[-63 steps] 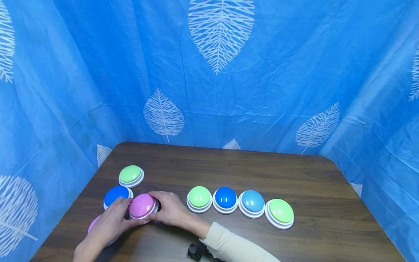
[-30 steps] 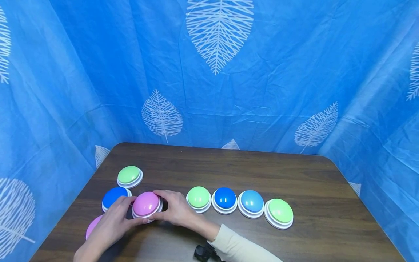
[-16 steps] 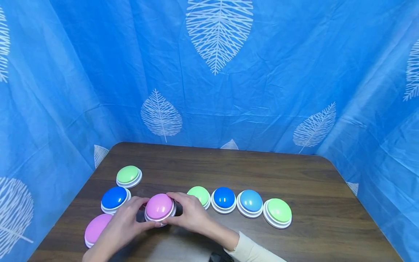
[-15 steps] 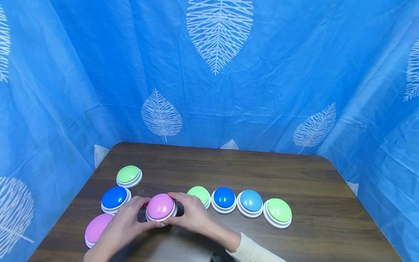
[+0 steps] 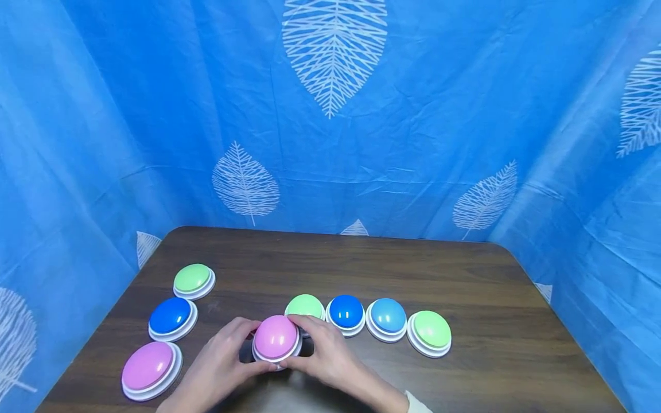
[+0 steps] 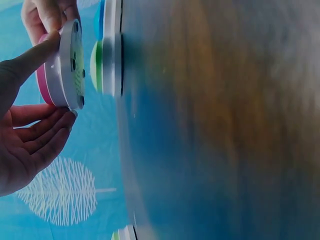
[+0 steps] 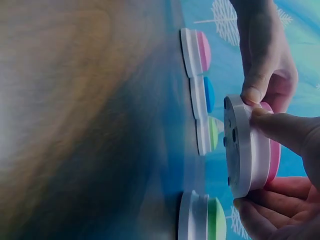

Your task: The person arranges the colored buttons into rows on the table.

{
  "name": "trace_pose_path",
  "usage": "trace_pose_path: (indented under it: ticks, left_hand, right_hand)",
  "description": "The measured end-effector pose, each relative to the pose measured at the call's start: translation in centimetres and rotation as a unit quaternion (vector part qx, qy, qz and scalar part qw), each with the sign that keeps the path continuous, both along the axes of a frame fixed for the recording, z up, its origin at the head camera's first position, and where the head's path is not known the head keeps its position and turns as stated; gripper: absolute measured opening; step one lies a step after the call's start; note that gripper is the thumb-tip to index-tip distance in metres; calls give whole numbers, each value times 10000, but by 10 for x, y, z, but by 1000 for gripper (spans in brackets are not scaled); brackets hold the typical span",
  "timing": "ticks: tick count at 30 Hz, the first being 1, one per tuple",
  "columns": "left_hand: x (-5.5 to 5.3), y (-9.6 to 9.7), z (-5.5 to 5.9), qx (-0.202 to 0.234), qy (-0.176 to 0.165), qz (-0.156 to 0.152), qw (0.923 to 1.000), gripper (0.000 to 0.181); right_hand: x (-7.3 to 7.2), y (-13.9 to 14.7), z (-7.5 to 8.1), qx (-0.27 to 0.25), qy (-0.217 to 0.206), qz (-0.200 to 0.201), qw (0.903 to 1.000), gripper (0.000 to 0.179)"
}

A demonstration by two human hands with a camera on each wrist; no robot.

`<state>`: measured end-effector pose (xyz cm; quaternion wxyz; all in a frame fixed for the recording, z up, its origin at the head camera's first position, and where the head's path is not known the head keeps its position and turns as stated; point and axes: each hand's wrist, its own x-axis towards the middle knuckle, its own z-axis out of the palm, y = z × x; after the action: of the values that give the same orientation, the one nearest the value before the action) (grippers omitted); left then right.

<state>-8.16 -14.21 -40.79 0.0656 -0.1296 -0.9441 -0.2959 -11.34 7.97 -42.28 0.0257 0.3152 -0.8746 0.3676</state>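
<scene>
Both hands hold one pink push button (image 5: 276, 337) with a white round base, lifted above the table. My left hand (image 5: 219, 358) grips its left side, thumb at the near edge. From the right, my right hand (image 5: 330, 351) pinches the base between thumb and fingers. The wrist views show the button's white underside (image 6: 75, 67) with small dark feet, apart from the tabletop. In the head view the held button overlaps the near left part of a green button (image 5: 306, 307).
Right of that green button, a dark blue button (image 5: 346, 311), a light blue button (image 5: 388, 315) and another green button (image 5: 431, 330) form a row. At left stand a green (image 5: 192, 278), a blue (image 5: 170, 316) and a pink button (image 5: 147, 367). A blue leaf-print curtain (image 5: 413, 115) surrounds the brown table (image 5: 361, 258).
Both hands have carried the pink button rightward, away from the left column toward the green button in the row. The pink button at left has come fully into view.
</scene>
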Motion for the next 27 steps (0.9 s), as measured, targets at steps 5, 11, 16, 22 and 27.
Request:
trace_pose_path:
  ticks: [5, 11, 16, 22, 27]
  left_hand:
    - [4, 9, -4, 41, 148, -280, 9995, 69]
    - [6, 19, -9, 30, 352, -637, 9973, 67]
    - [4, 26, -10, -130, -145, -880, 9959, 66]
    - [3, 33, -15, -200, -158, -980, 9949, 63]
    - [2, 37, -18, -343, -88, -1027, 9941, 63]
  right_hand:
    - [9, 12, -2, -11, 224, -101, 9997, 64]
    - [17, 25, -5, 27, 210, -203, 9996, 66]
    - [23, 34, -8, 87, 76, -184, 9998, 63]
    - [25, 39, -13, -17, 99, -128, 9999, 62]
    - [25, 41, -16, 144, 128, -190, 9996, 63]
